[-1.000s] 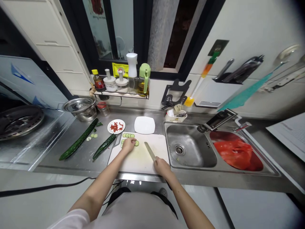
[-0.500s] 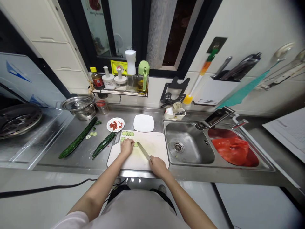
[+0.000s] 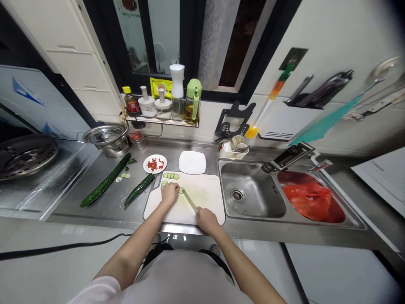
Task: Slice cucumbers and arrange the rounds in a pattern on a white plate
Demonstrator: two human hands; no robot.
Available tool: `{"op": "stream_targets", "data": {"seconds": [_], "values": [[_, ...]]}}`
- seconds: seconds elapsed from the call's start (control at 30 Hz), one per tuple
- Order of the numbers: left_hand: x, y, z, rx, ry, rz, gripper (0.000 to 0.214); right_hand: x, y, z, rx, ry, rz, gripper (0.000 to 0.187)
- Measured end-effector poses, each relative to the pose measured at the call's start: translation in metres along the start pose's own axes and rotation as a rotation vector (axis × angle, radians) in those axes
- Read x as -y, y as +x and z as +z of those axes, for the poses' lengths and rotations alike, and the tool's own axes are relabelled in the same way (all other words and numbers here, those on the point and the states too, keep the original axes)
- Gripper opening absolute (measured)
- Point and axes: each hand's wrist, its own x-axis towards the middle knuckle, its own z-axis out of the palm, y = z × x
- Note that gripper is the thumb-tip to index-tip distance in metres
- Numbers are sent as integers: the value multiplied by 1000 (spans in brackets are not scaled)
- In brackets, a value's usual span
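Note:
My right hand (image 3: 207, 220) is closed round the handle of a kitchen knife (image 3: 190, 202). The blade slants over the white cutting board (image 3: 202, 190), its tip at a round cucumber slice (image 3: 181, 190). Bent fingers of my left hand (image 3: 170, 193) press at that slice's left edge; their tips are partly hidden. Behind the left hand, a row of cucumber slices (image 3: 171, 176) lies along the board's far edge, and another slice (image 3: 164, 183) shows beside the knuckles. To the left of the board are a cut cucumber (image 3: 139, 191) and a longer whole cucumber (image 3: 106, 181).
A plate of chopped red bits (image 3: 146, 164) and a white plate (image 3: 192, 162) stand behind the board. Farther left is a lidded steel pot (image 3: 112, 147). The sink (image 3: 253, 213) adjoins on the right, with a red bag (image 3: 308, 198) in its second basin.
The view has shifted slightly. My left hand's fingers have moved a little on the board, and the knife tip stays at the slice.

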Motion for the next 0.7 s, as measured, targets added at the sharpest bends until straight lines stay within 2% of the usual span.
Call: {"op": "stream_targets", "data": {"seconds": [0.7], "values": [[-2, 1, -1, 19, -25, -18, 21, 6, 6, -8, 65, -31, -2, 31]]}}
